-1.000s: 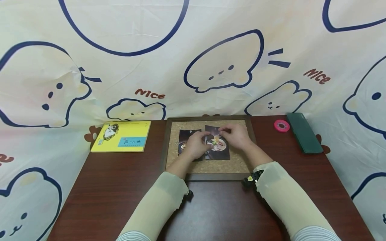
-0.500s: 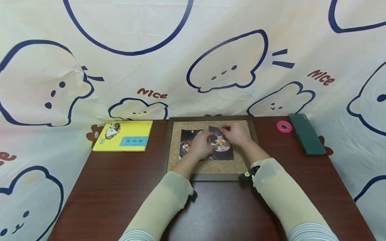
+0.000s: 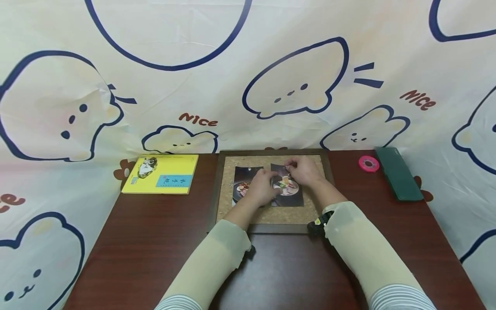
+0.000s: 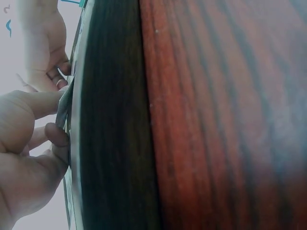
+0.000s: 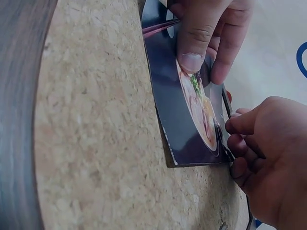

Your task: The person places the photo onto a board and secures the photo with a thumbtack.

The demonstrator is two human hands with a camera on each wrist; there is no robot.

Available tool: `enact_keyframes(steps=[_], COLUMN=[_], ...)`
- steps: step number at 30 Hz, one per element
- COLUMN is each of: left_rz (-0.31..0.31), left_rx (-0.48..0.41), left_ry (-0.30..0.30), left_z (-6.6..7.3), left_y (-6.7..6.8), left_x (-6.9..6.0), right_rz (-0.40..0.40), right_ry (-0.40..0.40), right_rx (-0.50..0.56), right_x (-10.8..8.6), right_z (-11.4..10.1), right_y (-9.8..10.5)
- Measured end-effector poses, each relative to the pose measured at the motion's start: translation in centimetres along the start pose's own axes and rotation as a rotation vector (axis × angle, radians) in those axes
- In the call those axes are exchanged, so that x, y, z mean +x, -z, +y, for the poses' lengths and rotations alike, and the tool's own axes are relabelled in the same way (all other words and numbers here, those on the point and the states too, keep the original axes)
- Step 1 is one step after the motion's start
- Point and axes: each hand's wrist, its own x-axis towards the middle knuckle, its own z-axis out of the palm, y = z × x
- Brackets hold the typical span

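Observation:
My left hand (image 3: 261, 188) reaches over the left photo and presses thumb and fingers on the left side of a dark food photo (image 5: 165, 105), the right-hand one of two. At its upper edge my right hand (image 3: 305, 172) has bent fingers pinched together over a small pale thing that looks like a push pin, mostly hidden by the fingertips. The other food photo (image 3: 239, 183) lies beside it, a small pale pin head at its top; my left hand partly covers it. Both lie on a cork board (image 3: 228, 211) with a brown wooden frame.
On the brown table (image 3: 162, 249), a yellow book (image 3: 145, 183) lies left of the board. A pink ring-shaped box (image 3: 368, 164) and a dark green case (image 3: 399, 174) lie to the right. Behind the table hangs a cloth (image 3: 294, 56) printed with cartoon animals.
The view has shifted slightly, so everything sits farther right. The right photo and my left hand have moved a little right against the board. My right hand stays at that photo's top.

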Motion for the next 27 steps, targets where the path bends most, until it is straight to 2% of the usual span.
enact_keyframes(steps=[11,19,27], left_rz=[-0.019,-0.017,-0.003], left_rx=[-0.018,-0.041,-0.032], left_ry=[0.032,0.033,0.034], left_z=[0.1,-0.1,-0.2], left_y=[-0.1,-0.1,-0.2], left_x=[0.0,-0.2,-0.2], right_rz=[-0.056,-0.083,-0.101], right_ry=[-0.013,0.063,0.108], right_rx=[-0.047,-0.139,-0.177], right_x=[0.4,0.8,1.3], right_z=[-0.4,-0.8,-1.2], right_y=[0.3,0.5,0.8])
